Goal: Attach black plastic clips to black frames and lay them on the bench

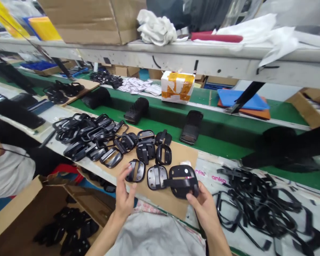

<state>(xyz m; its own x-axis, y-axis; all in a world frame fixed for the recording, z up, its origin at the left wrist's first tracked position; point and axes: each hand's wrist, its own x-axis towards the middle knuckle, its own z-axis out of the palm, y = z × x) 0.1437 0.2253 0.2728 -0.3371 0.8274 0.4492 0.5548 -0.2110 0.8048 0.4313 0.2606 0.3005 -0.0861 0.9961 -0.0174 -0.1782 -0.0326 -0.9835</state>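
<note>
My right hand (204,206) grips the right edge of a black plastic plate with a strap (180,183), thumb on top, held tilted above the cardboard sheet (186,153). My left hand (124,195) has its thumb and fingers apart. Its fingertips are at the left edge of a black plastic part with a center bar (136,171); whether they touch it I cannot tell. Between my hands lies another black plate with a band across it (156,177). Several similar black parts (146,152) sit just behind, on the same sheet.
A heap of black frames (85,129) is at the left, and tangled black straps (258,202) lie at the right. An open carton (13,217) with black parts stands lower left. Dark mesh-like pieces (192,126) rest on the green belt (160,124). A shelf (138,57) spans above.
</note>
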